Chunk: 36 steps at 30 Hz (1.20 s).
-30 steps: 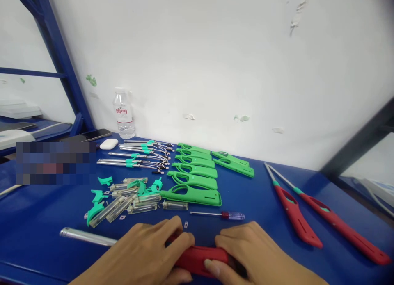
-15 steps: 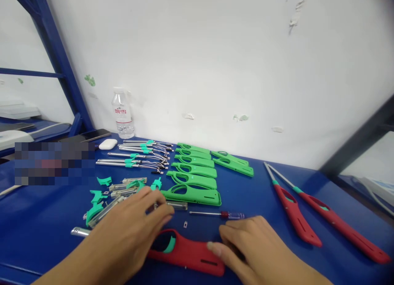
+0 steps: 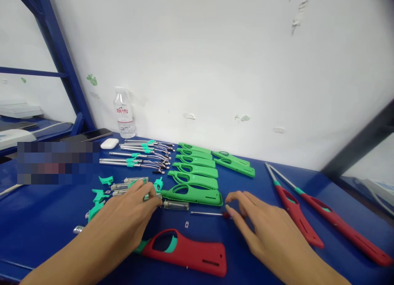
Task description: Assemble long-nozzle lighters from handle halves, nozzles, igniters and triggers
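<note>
"If we centred the clock on the near red lighter (image 3: 197,252) and put the wall (image 3: 215,63) at 12, how did it lie?"

"Flat on the blue surface (image 3: 243,272), body in plain view. Its metal nozzle (image 3: 78,229) ran toward 9, hidden midway by the left forearm (image 3: 76,252)."

"Left hand (image 3: 127,217)?"

"At 10, over loose parts, fingers curled. Clamped on anything? Couldn't tell, the hand itself blocked it."

"Right hand (image 3: 261,223)?"

"Between 2 and 3. Thumb and forefinger stood slightly apart, right at the handle of the screwdriver (image 3: 206,213). Contact, couldn't tell. Shaft pointed to 9."

"Around those?"

"Small pale clip (image 3: 186,224) at 12, just beyond the lighter. Farther at 12, a clear tank (image 3: 176,205), then green shells (image 3: 198,194) in a column, two more at 1. Teal triggers (image 3: 106,180) at 10. Metal rods (image 3: 115,163) with wires, 11."

"Rest, quick?"

"Two other red lighters (image 3: 300,221) lay well apart, near 3, nozzles angled toward the wall. Clear bottle (image 3: 125,119) stood upright at 11, by the wall."
</note>
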{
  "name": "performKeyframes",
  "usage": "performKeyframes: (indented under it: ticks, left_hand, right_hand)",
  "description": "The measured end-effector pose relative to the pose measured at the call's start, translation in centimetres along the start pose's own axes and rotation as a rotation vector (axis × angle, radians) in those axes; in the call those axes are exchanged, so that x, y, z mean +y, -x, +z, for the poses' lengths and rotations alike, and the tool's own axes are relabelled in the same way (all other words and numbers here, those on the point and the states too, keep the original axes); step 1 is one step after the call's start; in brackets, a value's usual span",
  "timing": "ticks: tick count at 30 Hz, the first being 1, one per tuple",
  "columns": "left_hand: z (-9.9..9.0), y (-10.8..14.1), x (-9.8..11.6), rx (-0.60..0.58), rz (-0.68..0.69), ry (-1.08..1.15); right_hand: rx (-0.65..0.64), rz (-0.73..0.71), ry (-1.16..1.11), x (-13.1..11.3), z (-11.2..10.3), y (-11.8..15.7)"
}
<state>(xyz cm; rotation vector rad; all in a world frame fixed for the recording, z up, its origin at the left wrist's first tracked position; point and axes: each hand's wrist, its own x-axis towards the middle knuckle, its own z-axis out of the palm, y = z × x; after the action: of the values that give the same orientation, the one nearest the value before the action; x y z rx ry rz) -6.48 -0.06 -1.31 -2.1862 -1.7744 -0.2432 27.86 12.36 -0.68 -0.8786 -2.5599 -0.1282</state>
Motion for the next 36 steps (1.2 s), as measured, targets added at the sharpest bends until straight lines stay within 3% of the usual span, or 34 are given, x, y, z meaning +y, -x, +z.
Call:
performKeyframes:
  ticks: [4, 8, 15, 26, 36]
  left_hand:
    - [0.5, -0.2, 0.0, 0.025, 0.015, 0.009]
    - [1.2, -0.4, -0.6, 0.059, 0.001, 0.018]
    - [2.2, -0.6, -0.7, 0.095, 0.029, 0.053]
    - [-0.3, -1.1, 0.9, 0.327, 0.026, 0.251]
    - [-1.5, -1.7, 3.3, 0.459, 0.13, 0.345]
  right_hand:
    - [-0.024, 0.009, 0.158, 1.4, 0.5, 0.6]
    - [-0.08, -0.035, 0.16, 2.3, 0.9, 0.7]
    - [0.015, -0.15, 0.132, 2.3, 0.9, -0.1]
    - [0.3, -0.251, -0.026, 0.1, -2.4, -1.6]
    - [0.427, -0.238, -0.269, -0.8, -3.5, -0.8]
